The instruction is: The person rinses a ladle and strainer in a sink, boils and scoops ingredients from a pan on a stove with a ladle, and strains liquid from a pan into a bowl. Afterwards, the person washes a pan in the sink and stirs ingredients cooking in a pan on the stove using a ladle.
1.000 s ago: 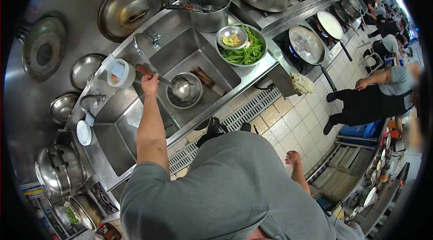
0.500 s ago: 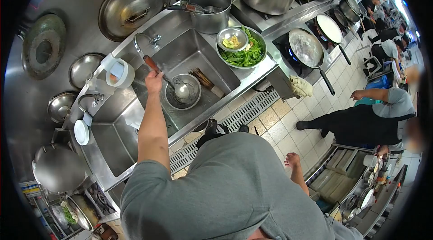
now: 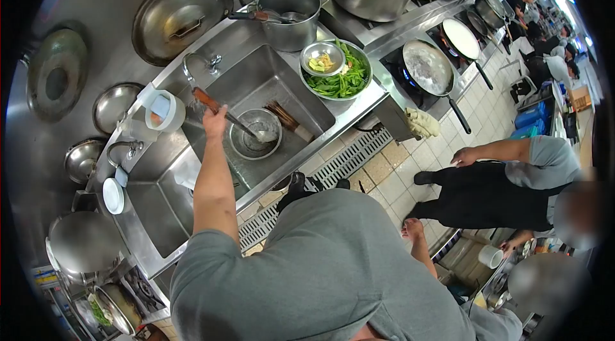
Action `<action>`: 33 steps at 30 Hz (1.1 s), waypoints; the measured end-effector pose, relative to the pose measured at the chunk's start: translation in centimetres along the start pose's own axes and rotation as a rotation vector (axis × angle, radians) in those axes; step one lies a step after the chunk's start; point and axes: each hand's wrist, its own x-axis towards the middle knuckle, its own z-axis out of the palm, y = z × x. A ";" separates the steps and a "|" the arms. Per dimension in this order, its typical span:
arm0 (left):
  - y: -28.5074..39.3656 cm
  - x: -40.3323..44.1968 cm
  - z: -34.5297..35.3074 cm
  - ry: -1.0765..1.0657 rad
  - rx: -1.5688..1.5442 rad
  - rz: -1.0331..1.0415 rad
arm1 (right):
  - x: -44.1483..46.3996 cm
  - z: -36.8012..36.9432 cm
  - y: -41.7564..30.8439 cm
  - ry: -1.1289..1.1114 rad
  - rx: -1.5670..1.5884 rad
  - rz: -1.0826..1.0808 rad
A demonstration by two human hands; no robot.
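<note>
My left hand (image 3: 214,122) is closed round the handle of a ladle (image 3: 240,125), which has a wooden grip and a metal shaft. The ladle's head dips into a round metal bowl (image 3: 238,147) standing in the right-hand sink basin (image 3: 301,94). Wet-looking splashes blur the bowl's inside. Beside the bowl lies a brown bristled brush (image 3: 282,115), perhaps bamboo. My right hand (image 3: 413,229) hangs low by my right side, fingers loosely apart, with nothing visible in it.
A bowl of green vegetables (image 3: 349,75) with a small metal bowl (image 3: 322,59) on it stands right of the sink, near a pot (image 3: 291,30). Beyond, a pan (image 3: 428,67) sits over a flame. A co-worker in a black apron (image 3: 480,194) stands to my right.
The ladle's head has turned and sits lower in the bowl, and my left hand has shifted slightly down the handle. The co-worker on the right has come nearer.
</note>
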 end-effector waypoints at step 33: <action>-0.7 -25.7 -18.8 0.490 -0.825 -0.280 | -24.9 62.1 -56.9 -1.037 0.002 -0.569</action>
